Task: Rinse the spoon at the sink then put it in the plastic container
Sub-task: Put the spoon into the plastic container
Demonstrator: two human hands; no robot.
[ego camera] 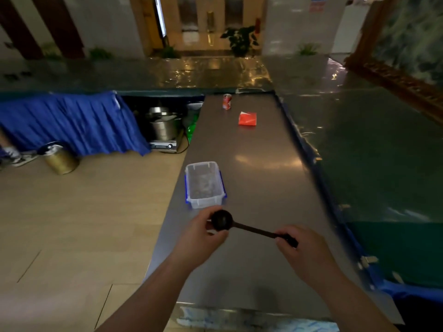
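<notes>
I hold a dark spoon [239, 226] level above the steel counter [251, 159]. My left hand [203, 233] grips its round bowl, which faces up. My right hand [302, 248] pinches the handle's end. A clear plastic container [205, 185] with blue clips stands open on the counter's left edge, just beyond the spoon's bowl. No sink shows in this view.
A red drink can [227, 101] and a red packet [248, 118] lie at the counter's far end. Left of the counter are a tiled floor [84, 224], a steel pot [165, 127] on a cooker, a blue cloth [72, 123] and a brass bucket [61, 158]. A dark wet surface [371, 152] runs along the right.
</notes>
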